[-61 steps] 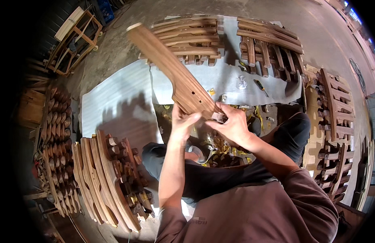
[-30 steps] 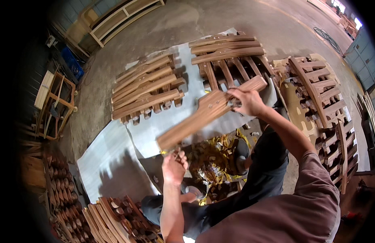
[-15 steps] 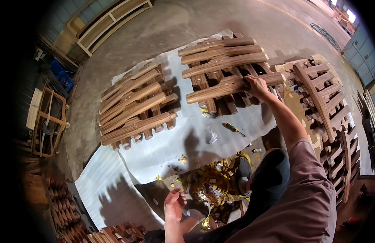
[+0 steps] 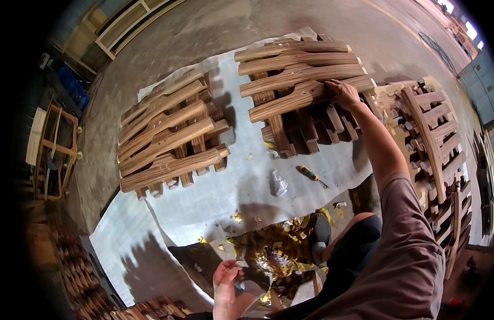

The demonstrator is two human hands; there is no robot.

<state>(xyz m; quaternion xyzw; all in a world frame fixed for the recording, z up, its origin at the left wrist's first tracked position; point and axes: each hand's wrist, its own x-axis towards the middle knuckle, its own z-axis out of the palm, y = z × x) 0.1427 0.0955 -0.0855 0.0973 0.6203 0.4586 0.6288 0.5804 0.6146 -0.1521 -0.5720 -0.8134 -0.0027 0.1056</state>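
My right hand (image 4: pixel 345 95) reaches out to the right-hand stack and is closed on a shaped wooden bar (image 4: pixel 289 102), striped brown and wider in its middle. The bar lies across the nearest part of the stack, close beside several similar bars (image 4: pixel 303 72), with crosswise pieces beneath it. My left hand (image 4: pixel 226 277) is low, in front of me, its fingers curled together; whether something small is in them cannot be made out. Another stack of wooden bars (image 4: pixel 167 141) lies to the left on the pale sheet (image 4: pixel 215 197).
A screwdriver (image 4: pixel 310 173) and a crumpled clear plastic scrap (image 4: pixel 279 184) lie on the sheet. Yellow and white scraps (image 4: pixel 284 256) litter the floor by my feet. More wooden parts (image 4: pixel 425 138) are stacked at the right, and others (image 4: pixel 79 272) at lower left. A wooden frame (image 4: pixel 57 152) stands far left.
My right hand has slid the wooden bar away from me, up against the other bars on the right stack. My left hand stays low and curled. The view has shifted slightly.
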